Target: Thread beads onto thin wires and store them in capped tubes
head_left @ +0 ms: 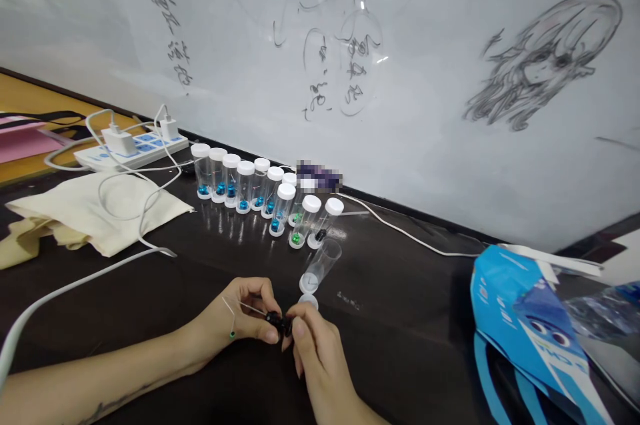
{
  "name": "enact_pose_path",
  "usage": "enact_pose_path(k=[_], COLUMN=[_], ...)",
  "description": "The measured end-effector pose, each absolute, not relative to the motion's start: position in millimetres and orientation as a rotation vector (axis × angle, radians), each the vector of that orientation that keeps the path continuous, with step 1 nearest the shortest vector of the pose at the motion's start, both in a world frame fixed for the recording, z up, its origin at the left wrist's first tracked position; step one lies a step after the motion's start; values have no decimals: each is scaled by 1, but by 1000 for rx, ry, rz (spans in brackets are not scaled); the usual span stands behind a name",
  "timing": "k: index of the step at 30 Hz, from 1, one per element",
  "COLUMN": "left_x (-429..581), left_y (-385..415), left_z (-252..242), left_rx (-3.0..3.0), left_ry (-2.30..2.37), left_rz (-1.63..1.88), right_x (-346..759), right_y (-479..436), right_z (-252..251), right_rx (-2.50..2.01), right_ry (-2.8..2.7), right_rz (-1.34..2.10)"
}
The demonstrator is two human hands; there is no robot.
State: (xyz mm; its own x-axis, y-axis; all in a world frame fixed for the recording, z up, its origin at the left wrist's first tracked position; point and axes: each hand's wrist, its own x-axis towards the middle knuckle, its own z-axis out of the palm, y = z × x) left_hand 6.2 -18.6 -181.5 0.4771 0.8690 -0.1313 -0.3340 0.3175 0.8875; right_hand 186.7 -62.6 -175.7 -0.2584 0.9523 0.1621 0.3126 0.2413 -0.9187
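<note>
My left hand [250,311] pinches a small black part [274,319] between thumb and fingers. A thin pale rod runs from that part back toward my left palm. By the left thumb base shows a thin bent wire with a small green tip [232,334]. My right hand [317,341] has its thumb and forefinger closed on the other end of the black part, so the two hands meet there. Just beyond the right fingers lies a white cap [309,301], partly hidden. Behind it stands an uncapped clear tube [323,263], tilted in view.
Several white-capped clear tubes [245,185] with blue, green or black pieces line the whiteboard [400,145]. At left are a power strip [143,150], cables and a cream cloth bag [100,201]. A blue printed bag [525,318] and a plastic bottle [600,315] lie at right.
</note>
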Motion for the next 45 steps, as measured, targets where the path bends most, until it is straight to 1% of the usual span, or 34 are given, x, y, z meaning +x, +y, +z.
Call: enact_pose_path(k=[16,25,33,40,45], left_x=[8,6,7,6,5], left_y=[-17,-17,-16,-15,-15], left_z=[-184,-185,-188,-188,-190], left_rx=[913,967,971,957,960], left_ry=[649,718,670,707,697], left_rz=[881,891,890,920,919], right_x=[188,188,188,186,187], right_y=[-62,-62,-62,-63,-62], right_z=[-183,-176,-181,-177,-179], right_rx=[-1206,-1194,-1192,-1190,-1211], right_ry=[-1703,-1709,-1680,-1698,-1682], right_rz=[1108,1005,1104,1030,1073])
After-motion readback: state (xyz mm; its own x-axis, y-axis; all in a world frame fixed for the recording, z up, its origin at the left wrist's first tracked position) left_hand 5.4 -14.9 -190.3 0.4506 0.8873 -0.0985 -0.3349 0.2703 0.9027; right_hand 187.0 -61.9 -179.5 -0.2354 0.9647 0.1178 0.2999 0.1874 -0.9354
